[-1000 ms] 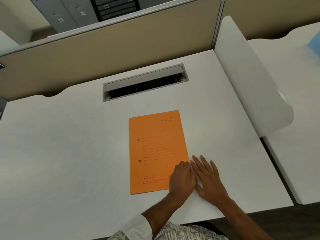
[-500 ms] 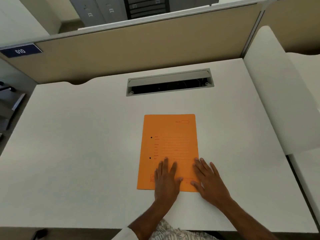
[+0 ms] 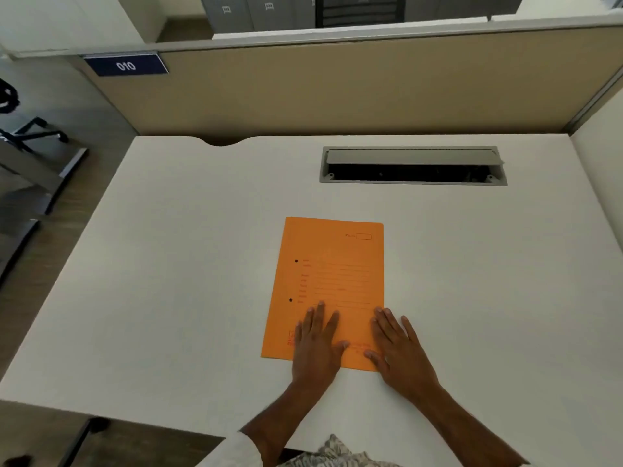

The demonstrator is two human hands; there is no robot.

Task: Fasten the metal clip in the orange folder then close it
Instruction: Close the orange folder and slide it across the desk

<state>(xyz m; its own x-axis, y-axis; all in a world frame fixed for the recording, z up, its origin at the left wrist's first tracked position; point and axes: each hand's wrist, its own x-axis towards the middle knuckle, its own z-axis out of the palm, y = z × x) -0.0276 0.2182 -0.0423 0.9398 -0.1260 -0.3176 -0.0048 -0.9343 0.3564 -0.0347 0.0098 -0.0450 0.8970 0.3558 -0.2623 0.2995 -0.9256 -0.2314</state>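
The orange folder (image 3: 332, 274) lies closed and flat on the white desk (image 3: 168, 298), printed cover up, with two small black holes near its left edge. My left hand (image 3: 317, 345) rests palm down on the folder's lower part, fingers spread. My right hand (image 3: 397, 348) lies flat across the folder's lower right corner, partly on the desk. Neither hand holds anything. The metal clip is hidden inside the folder.
A grey cable tray slot (image 3: 413, 166) is set into the desk behind the folder. A beige partition (image 3: 337, 89) with a blue "010" sign (image 3: 125, 65) borders the far edge. An office chair base (image 3: 30, 133) stands on the floor at left.
My left hand went from curled at the folder's right edge to flat on its lower part. My right hand slid onto the lower right corner. The view swung left.
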